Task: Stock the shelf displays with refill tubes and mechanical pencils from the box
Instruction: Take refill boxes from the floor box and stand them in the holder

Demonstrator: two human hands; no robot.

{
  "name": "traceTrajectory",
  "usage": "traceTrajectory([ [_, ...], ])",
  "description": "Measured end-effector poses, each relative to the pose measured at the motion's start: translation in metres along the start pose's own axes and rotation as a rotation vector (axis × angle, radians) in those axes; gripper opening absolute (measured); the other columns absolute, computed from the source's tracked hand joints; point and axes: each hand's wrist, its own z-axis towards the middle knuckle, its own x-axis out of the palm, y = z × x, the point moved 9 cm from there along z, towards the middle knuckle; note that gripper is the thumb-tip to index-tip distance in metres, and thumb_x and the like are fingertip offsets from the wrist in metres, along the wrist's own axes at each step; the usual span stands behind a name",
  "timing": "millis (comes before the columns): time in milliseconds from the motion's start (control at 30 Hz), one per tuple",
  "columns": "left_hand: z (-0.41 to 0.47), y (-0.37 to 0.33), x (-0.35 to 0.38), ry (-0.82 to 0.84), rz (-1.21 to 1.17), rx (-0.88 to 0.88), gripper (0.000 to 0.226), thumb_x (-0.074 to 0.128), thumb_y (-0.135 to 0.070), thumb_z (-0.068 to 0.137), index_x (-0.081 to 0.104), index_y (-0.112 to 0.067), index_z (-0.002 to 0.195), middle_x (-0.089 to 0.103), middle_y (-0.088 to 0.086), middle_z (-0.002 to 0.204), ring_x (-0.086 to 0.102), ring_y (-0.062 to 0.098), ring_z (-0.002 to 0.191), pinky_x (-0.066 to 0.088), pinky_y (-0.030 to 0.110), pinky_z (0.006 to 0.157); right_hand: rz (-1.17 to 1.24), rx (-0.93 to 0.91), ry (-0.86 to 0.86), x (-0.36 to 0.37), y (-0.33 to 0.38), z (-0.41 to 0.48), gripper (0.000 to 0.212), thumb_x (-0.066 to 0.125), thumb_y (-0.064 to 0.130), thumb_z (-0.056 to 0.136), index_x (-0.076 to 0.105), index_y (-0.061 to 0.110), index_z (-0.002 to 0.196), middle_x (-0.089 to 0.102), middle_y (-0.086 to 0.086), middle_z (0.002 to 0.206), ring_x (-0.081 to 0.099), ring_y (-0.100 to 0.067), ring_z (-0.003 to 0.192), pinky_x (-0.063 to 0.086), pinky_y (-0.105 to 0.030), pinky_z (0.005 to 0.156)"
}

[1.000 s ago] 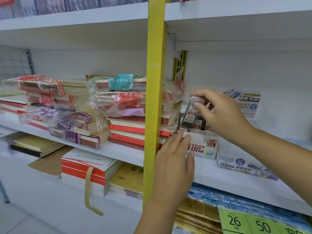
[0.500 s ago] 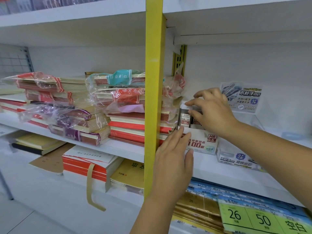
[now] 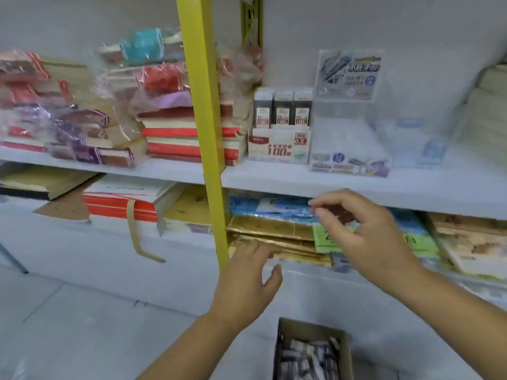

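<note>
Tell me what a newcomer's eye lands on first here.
The yellow post runs top to bottom left of centre, splitting the view. Right of it, three refill tubes stand in a white display on the middle shelf. Both hands hover empty in the foreground, left hand by the post, right hand further right, above the open box at the bottom edge.

Your three dark refill tubes point(image 3: 282, 109) stand upright side by side in the white display carton point(image 3: 277, 149) on the far shelf point(image 3: 356, 185); the open cardboard box point(image 3: 307, 327) lies near you, holding blurred packets.
</note>
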Motion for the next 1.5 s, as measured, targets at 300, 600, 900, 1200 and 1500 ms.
traceTrajectory([
  [300, -0.21, 0.106, 0.16, 0.797, -0.18, -0.763, 0.062, 0.056, -0.047, 0.097, 0.037, -0.021, 0.151, 0.048, 0.003, 0.148, 0.059, 0.017, 0.119, 0.043, 0.026, 0.101, -0.005, 0.869, 0.71, 0.154, -0.205, -0.247, 0.036, 0.059, 0.021, 0.095, 0.058, 0.021, 0.13, 0.055, 0.016, 0.118, 0.053, -0.007, 0.111, 0.034, -0.007, 0.085],
  [600, -0.248, 0.107, 0.215, 0.815, -0.428, -0.94, 0.052, 0.053, -0.038, 0.101, 0.041, -0.025, 0.15, 0.054, -0.004, 0.145, 0.061, 0.012, 0.117, 0.045, 0.029, 0.102, -0.3, 0.932, 0.845, 0.21, -0.291, -0.324, 0.087, 0.072, 0.045, 0.08, 0.023, 0.032, 0.151, 0.015, -0.004, 0.16, 0.011, -0.03, 0.146, 0.016, -0.04, 0.117],
  [900, -0.259, 0.116, 0.223, 0.765, -0.492, -0.987, 0.04, 0.055, -0.03, 0.101, 0.051, -0.033, 0.14, 0.065, -0.012, 0.127, 0.063, 0.003, 0.111, 0.049, 0.028, 0.099, -0.515, 0.741, 0.877, 0.225, -0.32, -0.314, 0.095, 0.073, 0.054, 0.074, 0.026, 0.021, 0.15, 0.038, -0.01, 0.142, 0.025, -0.032, 0.134, 0.025, -0.038, 0.11],
  [1200, -0.262, 0.12, 0.224, 0.73, -0.464, -0.99, 0.035, 0.058, -0.029, 0.099, 0.053, -0.05, 0.127, 0.068, -0.022, 0.114, 0.063, -0.011, 0.096, 0.046, 0.01, 0.079, -0.285, 0.805, 0.845, 0.242, -0.325, -0.307, 0.081, 0.071, 0.057, 0.075, 0.043, 0.017, 0.139, 0.046, -0.01, 0.137, 0.042, -0.027, 0.127, 0.038, -0.036, 0.101],
  [1500, -0.261, 0.116, 0.222, 0.776, -0.488, -1.015, 0.044, 0.057, -0.033, 0.1, 0.049, -0.032, 0.143, 0.064, -0.012, 0.129, 0.061, -0.002, 0.111, 0.049, 0.018, 0.091, -0.218, 1.076, 0.825, 0.258, -0.321, -0.308, 0.1, 0.049, 0.088, 0.062, 0.035, 0.027, 0.14, 0.058, 0.002, 0.132, 0.053, -0.028, 0.122, 0.046, -0.037, 0.092],
])
